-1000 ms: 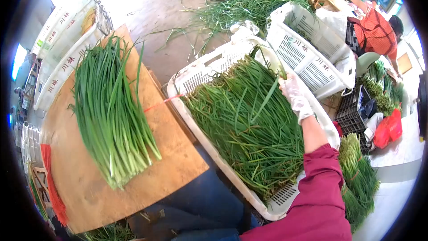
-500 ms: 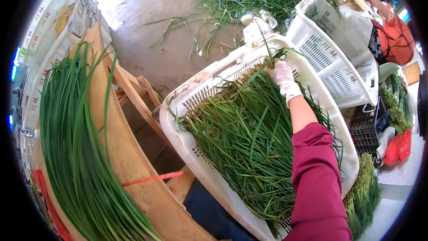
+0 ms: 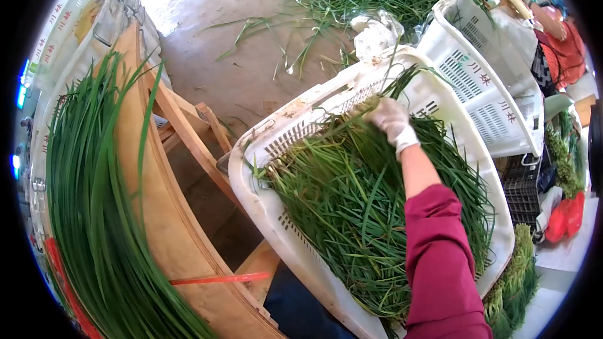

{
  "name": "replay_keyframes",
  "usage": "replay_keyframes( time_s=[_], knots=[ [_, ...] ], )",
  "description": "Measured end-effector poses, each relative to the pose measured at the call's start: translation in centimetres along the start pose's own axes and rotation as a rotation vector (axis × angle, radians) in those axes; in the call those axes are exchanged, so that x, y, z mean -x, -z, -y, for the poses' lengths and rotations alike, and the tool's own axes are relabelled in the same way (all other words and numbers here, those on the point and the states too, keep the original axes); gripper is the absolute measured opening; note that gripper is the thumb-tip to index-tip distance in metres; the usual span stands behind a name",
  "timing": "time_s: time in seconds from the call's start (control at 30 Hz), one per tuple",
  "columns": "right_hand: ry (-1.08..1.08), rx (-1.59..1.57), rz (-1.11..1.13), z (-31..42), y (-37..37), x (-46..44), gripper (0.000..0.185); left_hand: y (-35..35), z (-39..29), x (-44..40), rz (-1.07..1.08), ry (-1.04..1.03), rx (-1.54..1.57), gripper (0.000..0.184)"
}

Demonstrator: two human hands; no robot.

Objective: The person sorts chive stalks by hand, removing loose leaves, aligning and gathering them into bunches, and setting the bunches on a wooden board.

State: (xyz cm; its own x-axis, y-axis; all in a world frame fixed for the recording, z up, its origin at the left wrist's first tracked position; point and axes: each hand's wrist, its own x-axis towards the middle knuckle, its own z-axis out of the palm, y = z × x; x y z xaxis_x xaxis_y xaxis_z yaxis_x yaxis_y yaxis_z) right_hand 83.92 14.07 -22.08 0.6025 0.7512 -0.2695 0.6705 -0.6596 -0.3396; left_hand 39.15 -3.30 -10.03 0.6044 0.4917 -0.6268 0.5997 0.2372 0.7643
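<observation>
Where the greens (image 3: 358, 201) fill the white crate (image 3: 487, 169), the person's gloved right hand (image 3: 391, 122) is over their far end, close inside the far corner, and most of the heap lies near and left of it. The hand looks closed on a small clump, though blur about the fingertips hides just how it grips; a few leaves poke out beyond it toward the far rim. What matters from where I stand is the lie of the stalks: their pale ends sit along the far left wall, and the leaves run from there toward the near right, somewhat tangled, so the hand comes at them from the leafy right side rather than from the end of the row. It is also the only hand I can see at the crate; the left one is out of sight, so I cannot tell what it holds. Well to the left, apart from the crate, a long bundle (image 3: 100, 213) lies on the wooden counter (image 3: 188, 251), stretching from far to near, with a red strip (image 3: 220, 279) reaching rightward from its edge.
</observation>
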Motion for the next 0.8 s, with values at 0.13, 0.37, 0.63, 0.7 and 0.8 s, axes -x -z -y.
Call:
replay_keyframes(
  time_s=[0.13, 0.37, 0.63, 0.7, 0.8],
  knots=[
    [0.016, 0.296, 0.031, 3.3, -1.6, 4.3, 0.052, -0.2, -0.1, -0.6, 0.004, 0.002, 0.003, 0.02],
    [0.002, 0.289, -0.027, 4.1, -2.1, 5.9, 0.09, -0.3, -0.3, -1.0, 0.018, 0.001, 0.014, 0.02],
    [0.044, 0.628, -0.035, 3.7, -5.1, 2.4, 0.042, -0.4, -0.1, -0.7, 0.02, 0.008, 0.035, 0.021],
    [0.093, 0.787, -0.139, 4.7, -7.2, 5.2, 0.038, -0.4, 0.0, -0.6, 0.02, 0.009, 0.045, 0.021],
    [0.151, 0.596, -0.336, 4.3, -9.3, 7.1, 0.026, -0.3, 0.3, -0.6, 0.02, 0.004, 0.059, 0.021]
  ],
)
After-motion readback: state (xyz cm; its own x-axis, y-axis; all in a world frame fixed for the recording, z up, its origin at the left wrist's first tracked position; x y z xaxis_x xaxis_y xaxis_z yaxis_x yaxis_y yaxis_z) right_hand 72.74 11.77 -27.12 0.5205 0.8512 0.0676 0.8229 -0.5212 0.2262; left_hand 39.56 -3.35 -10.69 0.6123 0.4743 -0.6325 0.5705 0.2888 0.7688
